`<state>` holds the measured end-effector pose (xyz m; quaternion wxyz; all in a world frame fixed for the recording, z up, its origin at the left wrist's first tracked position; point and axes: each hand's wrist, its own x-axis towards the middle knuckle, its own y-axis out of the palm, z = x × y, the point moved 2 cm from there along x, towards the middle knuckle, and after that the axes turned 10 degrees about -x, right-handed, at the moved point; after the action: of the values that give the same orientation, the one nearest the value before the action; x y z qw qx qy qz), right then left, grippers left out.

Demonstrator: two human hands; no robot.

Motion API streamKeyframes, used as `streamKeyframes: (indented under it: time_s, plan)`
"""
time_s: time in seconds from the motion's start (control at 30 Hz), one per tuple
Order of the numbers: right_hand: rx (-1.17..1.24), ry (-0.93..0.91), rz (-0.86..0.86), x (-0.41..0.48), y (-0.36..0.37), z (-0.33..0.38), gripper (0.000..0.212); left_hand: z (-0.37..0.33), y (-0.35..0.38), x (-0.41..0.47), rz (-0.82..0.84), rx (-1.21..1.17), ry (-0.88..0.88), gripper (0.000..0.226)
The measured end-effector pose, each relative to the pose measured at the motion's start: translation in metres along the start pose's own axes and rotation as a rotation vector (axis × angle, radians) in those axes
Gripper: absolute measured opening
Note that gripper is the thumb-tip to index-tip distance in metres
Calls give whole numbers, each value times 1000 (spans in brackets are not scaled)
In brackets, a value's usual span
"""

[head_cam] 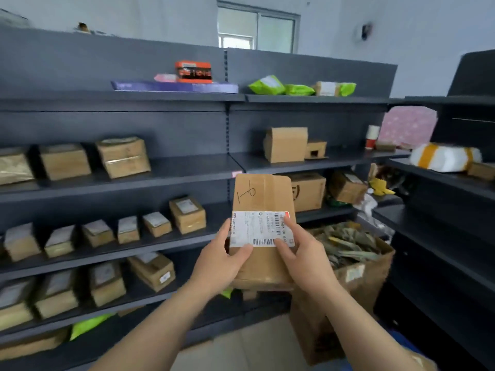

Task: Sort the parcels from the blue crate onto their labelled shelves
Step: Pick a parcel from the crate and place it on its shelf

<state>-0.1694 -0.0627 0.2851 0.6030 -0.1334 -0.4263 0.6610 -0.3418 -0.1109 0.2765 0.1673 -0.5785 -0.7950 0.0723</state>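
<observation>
Grey shelves point(187, 167) line the wall, stocked with small cartons point(187, 215); an open box point(369, 279) of scraps stands on the floor at right; in front, a pen-marked parcel point(262, 194) is held upright, label point(257, 228) facing; left hand point(222, 261) and right hand point(302, 253) grip its sides, thumbs on the label.

Dark grey shelves point(187, 170) carry rows of brown cardboard boxes point(123, 156) on the middle and lower tiers, green bags point(267, 85) and a flat purple box point(174, 87) on the top one.
</observation>
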Motion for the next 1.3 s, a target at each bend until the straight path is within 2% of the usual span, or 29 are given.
streamKeyframes:
  time_s: [0.17, 0.4, 0.9, 1.13, 1.3]
  plan:
    - [40, -42, 40, 56, 53, 59, 54, 17, -81, 41, -80, 17, -28, 63]
    - [80, -125, 123, 132, 116, 108, 51, 43, -144, 105, -192, 5, -47, 59]
    - [134, -297, 223, 361, 226, 151, 50, 86, -221, 313, -306, -34, -44, 56]
    - [40, -329, 283, 448, 272, 166, 51, 114, -250, 390, -335, 9, -32, 53]
    - [-36, -311, 265, 495, 294, 176, 49, 131, -266, 442, -301, -6, -48, 55]
